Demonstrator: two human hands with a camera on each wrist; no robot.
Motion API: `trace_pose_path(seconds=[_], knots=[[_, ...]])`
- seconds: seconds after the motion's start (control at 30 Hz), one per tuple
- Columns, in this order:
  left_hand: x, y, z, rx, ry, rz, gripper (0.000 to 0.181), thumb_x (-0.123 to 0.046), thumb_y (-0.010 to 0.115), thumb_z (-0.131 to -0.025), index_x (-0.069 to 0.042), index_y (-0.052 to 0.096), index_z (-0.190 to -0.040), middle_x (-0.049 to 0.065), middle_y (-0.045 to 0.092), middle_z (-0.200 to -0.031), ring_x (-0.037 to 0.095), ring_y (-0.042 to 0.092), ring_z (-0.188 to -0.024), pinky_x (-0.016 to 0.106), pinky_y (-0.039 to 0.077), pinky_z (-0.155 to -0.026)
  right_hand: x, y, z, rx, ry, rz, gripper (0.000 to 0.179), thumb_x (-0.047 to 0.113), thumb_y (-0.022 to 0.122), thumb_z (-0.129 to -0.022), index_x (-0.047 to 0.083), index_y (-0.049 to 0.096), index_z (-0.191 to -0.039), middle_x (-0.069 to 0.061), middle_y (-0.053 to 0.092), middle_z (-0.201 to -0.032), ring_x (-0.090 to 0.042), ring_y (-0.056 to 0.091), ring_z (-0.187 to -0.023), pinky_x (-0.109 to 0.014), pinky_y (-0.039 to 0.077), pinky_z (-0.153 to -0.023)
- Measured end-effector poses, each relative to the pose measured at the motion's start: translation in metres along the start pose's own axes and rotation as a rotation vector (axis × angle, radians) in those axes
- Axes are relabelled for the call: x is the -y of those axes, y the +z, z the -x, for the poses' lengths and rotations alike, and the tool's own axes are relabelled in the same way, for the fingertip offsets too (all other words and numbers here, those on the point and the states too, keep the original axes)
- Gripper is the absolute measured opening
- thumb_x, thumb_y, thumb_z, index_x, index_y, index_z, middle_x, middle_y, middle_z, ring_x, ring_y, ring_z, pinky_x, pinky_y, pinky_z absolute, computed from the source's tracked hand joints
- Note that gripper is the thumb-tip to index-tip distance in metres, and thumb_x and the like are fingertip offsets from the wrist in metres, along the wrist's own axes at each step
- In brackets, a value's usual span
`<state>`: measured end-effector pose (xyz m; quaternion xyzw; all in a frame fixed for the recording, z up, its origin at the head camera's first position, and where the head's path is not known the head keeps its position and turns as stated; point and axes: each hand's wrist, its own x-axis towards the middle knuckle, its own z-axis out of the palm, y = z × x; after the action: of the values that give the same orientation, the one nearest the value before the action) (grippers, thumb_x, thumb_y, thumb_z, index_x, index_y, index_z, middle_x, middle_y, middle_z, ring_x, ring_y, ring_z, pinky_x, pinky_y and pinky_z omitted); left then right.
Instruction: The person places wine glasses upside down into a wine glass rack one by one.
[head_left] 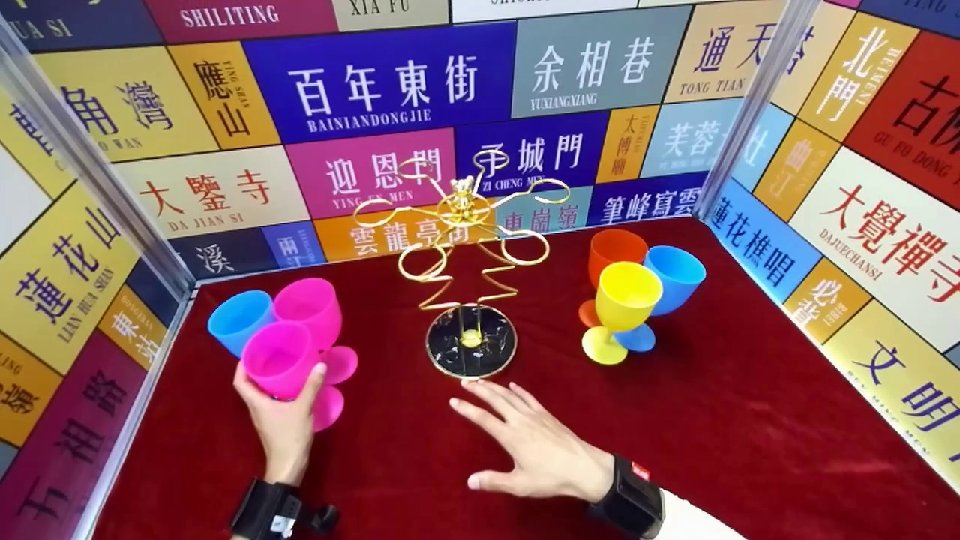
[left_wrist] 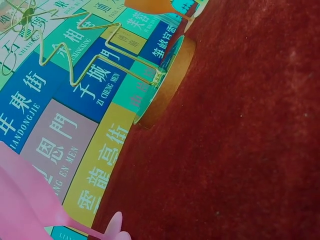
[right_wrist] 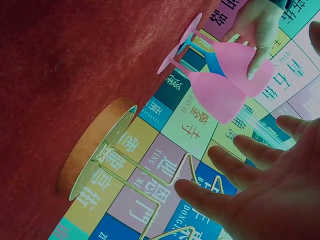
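Observation:
At the left of the head view, my left hand point(head_left: 281, 424) grips the bowl of the nearer pink goblet point(head_left: 277, 358), thumb on its right side. Close behind stand another pink goblet point(head_left: 309, 304) and a blue goblet point(head_left: 238, 319). My right hand point(head_left: 536, 442) is spread over the cloth, fingers straight, holding nothing. Its fingertips are near the black round base point(head_left: 450, 345) of a gold wire rack point(head_left: 461, 214) with several loops. In the right wrist view, the left hand point(right_wrist: 255, 27) is around the farther pink goblet, and the right hand's fingers point(right_wrist: 240, 172) are extended.
On the right stand a yellow goblet point(head_left: 628, 296), a red-orange goblet point(head_left: 611, 251) and another blue goblet point(head_left: 679, 277), grouped closely. A dark red cloth point(head_left: 750, 420) covers the table. Panels with printed signs point(head_left: 375, 90) enclose its back and sides.

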<state>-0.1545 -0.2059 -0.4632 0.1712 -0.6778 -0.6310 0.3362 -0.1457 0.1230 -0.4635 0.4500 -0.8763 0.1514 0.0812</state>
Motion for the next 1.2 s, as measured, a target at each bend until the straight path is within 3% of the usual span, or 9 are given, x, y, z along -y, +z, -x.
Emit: trace_pose_path(seconds=[0.1,0.33,0.47,0.73,0.93,1.2], knots=[[-0.001,-0.001,0.002,0.0,-0.008,-0.001,0.097,-0.011,0.084,-0.075,-0.014,0.025,-0.151,0.012,0.046,-0.142,0.024,0.045,-0.127,0.039,0.033,-0.108,0.0,0.0,0.001,0.009,0.011,-0.004,0.089,0.069,0.055,-0.087,0.031,0.017,-0.158,-0.002,0.023,-0.163,-0.025,0.029,-0.148,-0.06,0.033,-0.112],[0.016,-0.006,0.0,-0.017,-0.029,0.04,0.099,-0.013,0.086,-0.073,-0.027,0.026,-0.15,0.004,0.047,-0.141,0.018,0.045,-0.125,0.031,0.034,-0.104,-0.002,-0.003,0.001,0.013,0.024,-0.009,0.088,0.07,0.054,-0.087,0.031,0.017,-0.158,-0.004,0.025,-0.163,-0.025,0.029,-0.149,-0.061,0.033,-0.113],[0.018,-0.009,0.002,-0.029,-0.033,0.058,0.099,-0.011,0.086,-0.073,-0.028,0.027,-0.15,0.002,0.046,-0.142,0.016,0.045,-0.125,0.031,0.034,-0.105,-0.003,-0.004,-0.001,0.004,0.023,-0.003,0.088,0.07,0.053,-0.087,0.031,0.018,-0.157,-0.004,0.026,-0.162,-0.025,0.029,-0.148,-0.061,0.033,-0.112],[0.002,-0.011,0.016,-0.016,0.032,0.125,0.097,-0.004,0.084,-0.073,-0.025,0.029,-0.149,-0.001,0.047,-0.139,0.012,0.046,-0.122,0.025,0.038,-0.102,-0.004,-0.007,-0.002,-0.017,0.027,-0.007,0.088,0.068,0.057,-0.087,0.031,0.019,-0.157,-0.001,0.024,-0.163,-0.022,0.028,-0.149,-0.058,0.033,-0.114],[-0.013,-0.007,0.029,0.038,0.082,0.197,0.095,0.002,0.082,-0.073,-0.021,0.029,-0.149,0.001,0.047,-0.139,0.017,0.047,-0.123,0.018,0.043,-0.097,-0.005,-0.009,-0.001,-0.034,0.04,-0.016,0.087,0.069,0.055,-0.087,0.032,0.02,-0.157,0.001,0.023,-0.163,-0.018,0.026,-0.15,-0.054,0.033,-0.115],[-0.034,0.001,0.046,0.143,0.031,0.179,0.092,-0.001,0.081,-0.076,-0.021,0.028,-0.149,0.001,0.048,-0.136,0.017,0.048,-0.121,0.017,0.045,-0.095,-0.006,-0.013,-0.002,-0.062,0.052,-0.049,0.087,0.065,0.061,-0.085,0.031,0.023,-0.156,0.002,0.025,-0.162,-0.017,0.029,-0.148,-0.05,0.034,-0.116]])
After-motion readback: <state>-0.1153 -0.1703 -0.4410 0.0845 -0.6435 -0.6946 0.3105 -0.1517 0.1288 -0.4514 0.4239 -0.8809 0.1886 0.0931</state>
